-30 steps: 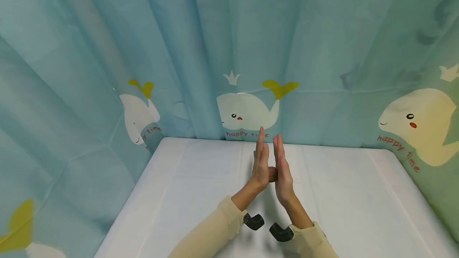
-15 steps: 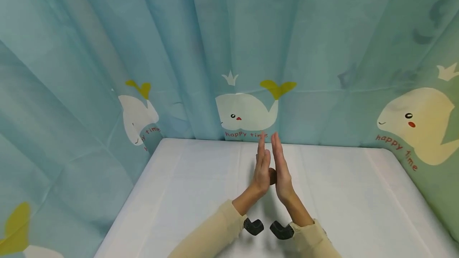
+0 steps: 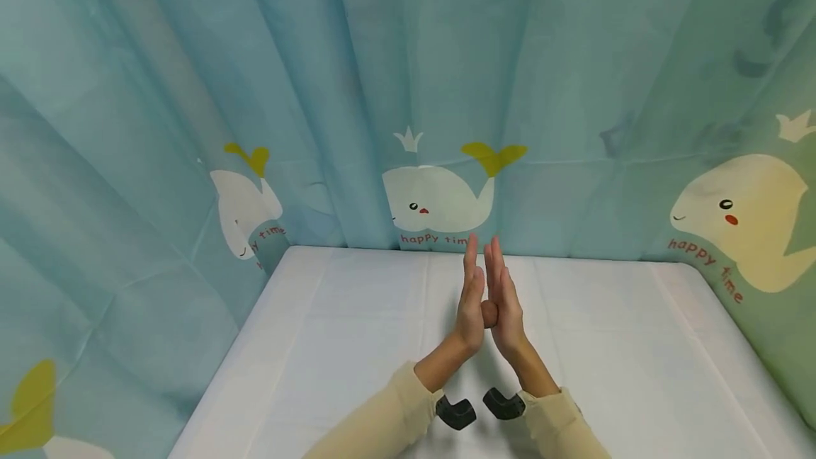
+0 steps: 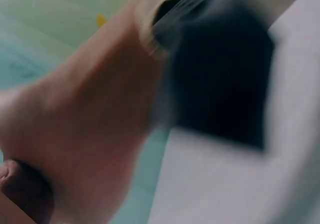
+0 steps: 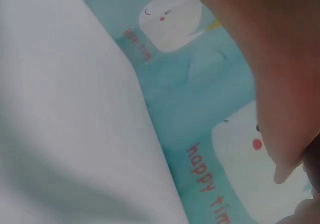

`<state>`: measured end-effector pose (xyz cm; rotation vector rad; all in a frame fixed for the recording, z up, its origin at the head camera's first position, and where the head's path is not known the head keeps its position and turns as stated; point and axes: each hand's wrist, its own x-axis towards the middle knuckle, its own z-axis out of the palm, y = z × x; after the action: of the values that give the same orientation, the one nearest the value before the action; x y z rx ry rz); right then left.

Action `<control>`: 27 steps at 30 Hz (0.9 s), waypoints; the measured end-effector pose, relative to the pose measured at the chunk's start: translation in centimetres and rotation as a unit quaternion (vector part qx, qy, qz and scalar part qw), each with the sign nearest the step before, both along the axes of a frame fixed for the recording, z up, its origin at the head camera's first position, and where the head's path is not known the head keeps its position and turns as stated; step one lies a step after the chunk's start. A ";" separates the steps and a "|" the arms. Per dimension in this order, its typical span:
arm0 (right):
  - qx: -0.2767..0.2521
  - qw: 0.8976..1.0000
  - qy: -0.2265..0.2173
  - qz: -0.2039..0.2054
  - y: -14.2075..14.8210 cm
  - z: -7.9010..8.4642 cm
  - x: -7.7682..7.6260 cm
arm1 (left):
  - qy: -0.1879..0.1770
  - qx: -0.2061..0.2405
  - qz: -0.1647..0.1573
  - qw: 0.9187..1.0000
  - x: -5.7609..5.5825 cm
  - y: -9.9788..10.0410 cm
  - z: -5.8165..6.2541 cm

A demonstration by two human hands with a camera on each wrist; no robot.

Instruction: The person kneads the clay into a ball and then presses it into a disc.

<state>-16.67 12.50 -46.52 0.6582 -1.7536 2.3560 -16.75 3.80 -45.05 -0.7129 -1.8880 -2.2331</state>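
Observation:
A small brown ball (image 3: 489, 314), clay-like in look, is pressed between two flat palms above the white table. The left hand (image 3: 470, 312) touches it from the left side, fingers straight and pointing away from the body. Facing it, the right hand (image 3: 509, 316) touches the ball from the right, its fingers also straight. The fingertips of the two hands stand slightly apart. In the left wrist view, the brown ball (image 4: 31, 194) shows a creased surface at the lower left corner, beside a blurred palm. Only a dark edge of it appears in the right wrist view.
Beneath the hands lies a white-covered table (image 3: 357, 303). A blue-green curtain (image 3: 574, 91) printed with whales hangs behind it and along the sides. Black wrist cameras (image 3: 456, 413) sit close together at the beige sleeves (image 3: 382, 416).
The palms have slid against each other, the right hand turning so its thumb shows more. The brown ball has shifted slightly and is more visible between them. Both hands are still together.

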 end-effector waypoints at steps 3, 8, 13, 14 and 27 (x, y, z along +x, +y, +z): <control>0.000 1.000 0.013 0.005 -0.6 0.1 0.8 | 0.015 0.011 0.029 0.999 -1.1 -0.3 0.5; -0.003 0.999 0.034 -0.003 -1.2 0.6 1.9 | 0.035 -0.025 0.059 0.997 -2.7 -0.7 0.4; 0.027 0.998 0.056 -0.018 -1.0 1.3 1.9 | 0.011 -0.071 0.061 0.996 -2.8 -0.9 -0.8; 0.034 0.997 0.059 -0.022 -0.9 1.4 1.8 | 0.011 -0.081 0.058 0.995 -2.7 -0.8 -1.1; 0.081 0.996 0.016 -0.037 0.3 0.8 -0.8 | 0.026 -0.031 0.009 0.999 -0.7 0.0 -1.7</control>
<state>-17.51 12.79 -45.73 0.6358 -1.9348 2.1599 -17.40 3.75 -46.73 -0.7528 -1.9393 -2.1307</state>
